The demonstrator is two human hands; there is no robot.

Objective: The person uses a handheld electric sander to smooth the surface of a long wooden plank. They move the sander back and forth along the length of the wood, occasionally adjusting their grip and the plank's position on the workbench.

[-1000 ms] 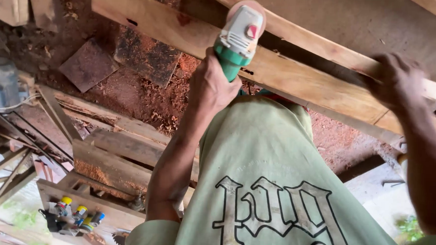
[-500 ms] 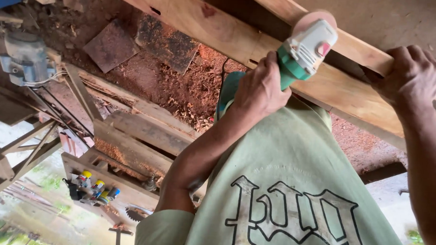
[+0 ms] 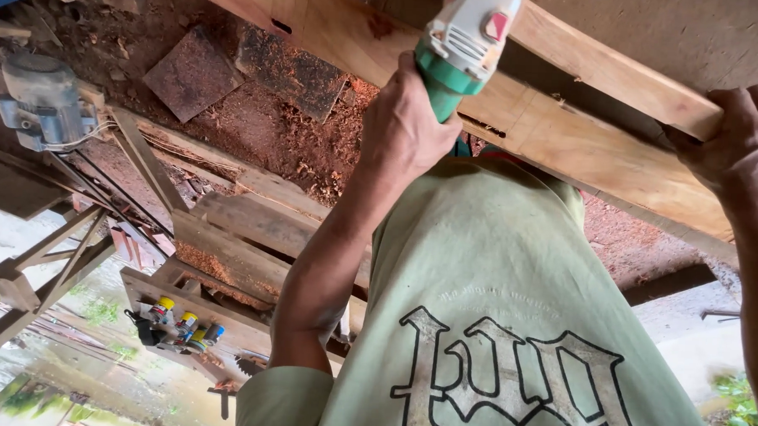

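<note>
- Gripping a green and white angle grinder [image 3: 462, 41] near the top centre of the frame, the left hand [image 3: 405, 126] is wrapped fully round the green handle, fingers closed tight.
- The grinder's white head points up against a pale wooden plank [image 3: 566, 135] that runs slantwise from the top centre to the right edge.
- At the right edge, the right hand [image 3: 744, 138] is curled shut over the end of a second plank [image 3: 619, 74] lying just above the first.
- A light green shirt [image 3: 493, 309] fills the lower middle.
- At the upper left sits a grey electric motor [image 3: 38, 100]; red sawdust [image 3: 314, 152] covers the ground beside it.
- Small cans [image 3: 182, 324] stand on a wooden shelf at the lower left.
</note>
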